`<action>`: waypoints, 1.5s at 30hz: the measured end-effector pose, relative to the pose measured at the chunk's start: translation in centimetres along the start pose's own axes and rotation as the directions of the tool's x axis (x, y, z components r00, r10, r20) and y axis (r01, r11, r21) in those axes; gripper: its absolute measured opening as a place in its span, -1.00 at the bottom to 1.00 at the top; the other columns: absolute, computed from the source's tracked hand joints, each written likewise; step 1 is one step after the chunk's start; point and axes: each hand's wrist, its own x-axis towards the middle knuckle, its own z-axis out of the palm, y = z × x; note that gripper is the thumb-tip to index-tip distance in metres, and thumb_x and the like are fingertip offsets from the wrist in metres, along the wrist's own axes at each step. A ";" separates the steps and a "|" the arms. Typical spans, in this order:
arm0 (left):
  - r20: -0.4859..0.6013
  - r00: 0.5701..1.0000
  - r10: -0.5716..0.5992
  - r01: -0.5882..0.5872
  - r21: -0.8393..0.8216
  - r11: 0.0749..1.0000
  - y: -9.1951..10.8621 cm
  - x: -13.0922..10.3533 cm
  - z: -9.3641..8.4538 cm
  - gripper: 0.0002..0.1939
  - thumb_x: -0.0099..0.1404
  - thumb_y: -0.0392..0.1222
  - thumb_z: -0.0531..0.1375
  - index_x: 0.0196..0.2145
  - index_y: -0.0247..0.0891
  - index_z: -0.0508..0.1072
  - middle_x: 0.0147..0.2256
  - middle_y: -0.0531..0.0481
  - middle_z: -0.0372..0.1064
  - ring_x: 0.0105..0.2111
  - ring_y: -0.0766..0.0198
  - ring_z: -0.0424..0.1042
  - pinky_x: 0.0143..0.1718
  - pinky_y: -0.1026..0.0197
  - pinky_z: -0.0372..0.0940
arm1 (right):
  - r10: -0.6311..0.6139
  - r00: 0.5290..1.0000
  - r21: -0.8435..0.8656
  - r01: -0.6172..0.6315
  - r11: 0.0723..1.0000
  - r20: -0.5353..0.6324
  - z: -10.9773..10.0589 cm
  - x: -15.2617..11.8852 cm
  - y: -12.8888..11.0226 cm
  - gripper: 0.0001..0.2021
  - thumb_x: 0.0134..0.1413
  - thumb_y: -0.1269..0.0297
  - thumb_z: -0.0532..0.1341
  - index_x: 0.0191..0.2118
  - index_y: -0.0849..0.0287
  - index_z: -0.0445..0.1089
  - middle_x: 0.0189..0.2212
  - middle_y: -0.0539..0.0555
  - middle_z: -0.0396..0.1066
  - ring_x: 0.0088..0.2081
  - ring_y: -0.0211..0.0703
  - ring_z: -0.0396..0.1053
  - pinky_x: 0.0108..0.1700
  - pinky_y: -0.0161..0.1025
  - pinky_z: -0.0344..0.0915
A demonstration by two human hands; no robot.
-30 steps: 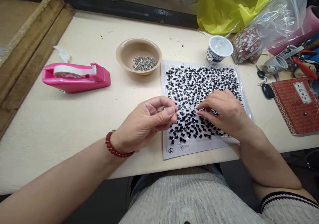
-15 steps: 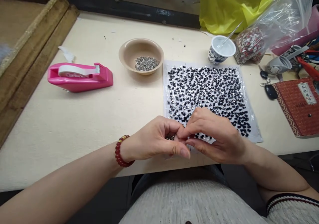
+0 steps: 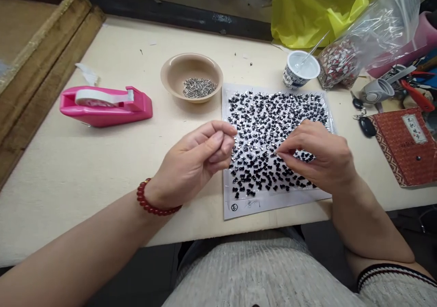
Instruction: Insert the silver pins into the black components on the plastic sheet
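My left hand [image 3: 196,161], a red bead bracelet [image 3: 150,202] at its wrist, is raised by the left edge of the white sheet [image 3: 239,210]. Its fingers are curled in; what they hold is hidden. Over the right part of the sheet is my right hand [image 3: 316,157], thumb and index fingertip pinched; anything between them is too small to make out. Rows of small black pieces [image 3: 252,161] with thin metal pins cover the sheet. Behind my left hand stands a beige bowl [image 3: 170,77] with small metal pins [image 3: 199,88] in it.
A pink tape dispenser [image 3: 105,113] lies left of the bowl. Along the right side are a white cup [image 3: 292,77], a bag of red and white pieces [image 3: 337,63], a yellow bag [image 3: 300,16], keys [image 3: 367,126] and a red pouch [image 3: 406,148]. A wooden frame [image 3: 48,66] borders the left.
My hands have moved apart: the left went up and left with its fingers curled, the right went up and right, pinched. The lower part of the sheet now shows.
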 end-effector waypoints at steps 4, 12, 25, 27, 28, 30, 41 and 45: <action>-0.062 0.998 0.019 -0.020 -0.017 1.000 0.2 0.3 -0.1 -0.91 0.37 -0.33 0.08 -0.28 -0.28 0.38 -0.57 0.09 0.23 -0.65 0.47 -0.05 -0.63 0.44 -0.01 | -0.028 0.992 -0.169 0.048 0.984 0.124 0.8 -0.3 1.0 -0.87 0.16 0.40 0.15 -0.40 0.15 0.38 -0.44 0.01 0.43 -0.34 -0.21 0.31 -0.27 -0.16 0.12; -0.051 0.999 -0.011 0.013 0.039 0.999 -0.5 0.2 -0.3 -0.74 0.33 -0.10 0.17 -0.45 -0.32 0.41 -0.66 0.12 0.17 -0.69 0.50 -0.09 -0.66 0.41 -0.12 | -0.051 0.987 -0.291 0.095 0.952 0.155 2.4 -0.2 0.5 -0.85 0.19 0.41 0.11 -0.39 0.19 0.38 -0.41 0.04 0.40 -0.32 -0.20 0.26 -0.27 -0.19 0.06; -0.072 0.996 0.053 -0.053 0.009 0.999 -0.4 0.1 0.1 -0.94 0.35 -0.30 0.11 -0.24 -0.29 0.39 -0.53 0.05 0.32 -0.64 0.46 -0.01 -0.61 0.39 -0.02 | -0.031 0.981 -0.325 0.093 0.941 0.190 2.5 0.0 0.6 -0.81 0.20 0.41 0.08 -0.41 0.21 0.37 -0.43 0.08 0.38 -0.34 -0.19 0.21 -0.28 -0.20 0.07; -0.064 0.997 0.049 -0.047 0.021 0.999 -0.5 0.1 0.0 -0.92 0.36 -0.26 0.12 -0.30 -0.30 0.37 -0.54 0.03 0.36 -0.66 0.49 -0.03 -0.63 0.40 -0.05 | -0.024 0.980 -0.324 0.089 0.942 0.200 2.4 0.0 0.6 -0.81 0.21 0.40 0.08 -0.40 0.22 0.38 -0.42 0.09 0.38 -0.34 -0.18 0.21 -0.28 -0.20 0.08; -0.062 0.997 0.037 -0.036 0.029 0.999 -0.5 0.1 0.0 -0.89 0.36 -0.24 0.13 -0.34 -0.31 0.37 -0.54 0.02 0.37 -0.67 0.50 -0.04 -0.64 0.40 -0.06 | -0.021 0.978 -0.324 0.088 0.942 0.206 2.4 0.0 0.6 -0.81 0.21 0.39 0.08 -0.40 0.23 0.38 -0.41 0.09 0.39 -0.33 -0.18 0.22 -0.28 -0.20 0.09; -0.068 0.998 0.019 -0.016 0.042 0.999 -0.5 0.0 -0.1 -0.84 0.32 -0.19 0.19 -0.38 -0.33 0.38 -0.55 0.03 0.36 -0.67 0.51 -0.03 -0.64 0.40 -0.08 | -0.018 0.977 -0.319 0.087 0.944 0.214 2.4 0.0 0.7 -0.82 0.21 0.38 0.09 -0.39 0.23 0.39 -0.41 0.10 0.39 -0.33 -0.18 0.23 -0.27 -0.19 0.11; 0.028 0.998 -0.054 0.051 0.116 0.992 -0.8 -0.2 -0.1 -0.72 0.22 -0.07 0.29 -0.48 -0.31 0.35 -0.60 0.12 0.16 -0.61 0.47 0.06 -0.59 0.37 -0.04 | -0.092 0.995 -0.122 0.096 0.988 0.035 1.7 -0.3 0.4 -0.97 0.14 0.38 0.20 -0.30 0.20 0.38 -0.39 0.08 0.38 -0.30 -0.18 0.30 -0.22 -0.19 0.24; 0.076 0.994 -0.078 0.068 0.121 0.990 -1.1 -0.7 0.3 -0.73 0.16 -0.11 0.34 -0.48 -0.31 0.37 -0.55 0.13 0.17 -0.55 0.45 0.10 -0.52 0.37 0.04 | -0.200 0.979 0.096 0.203 0.974 -0.043 2.1 -0.1 -1.2 -0.93 0.09 0.37 0.27 -0.29 0.20 0.37 -0.40 0.06 0.39 -0.33 -0.21 0.30 -0.25 -0.19 0.26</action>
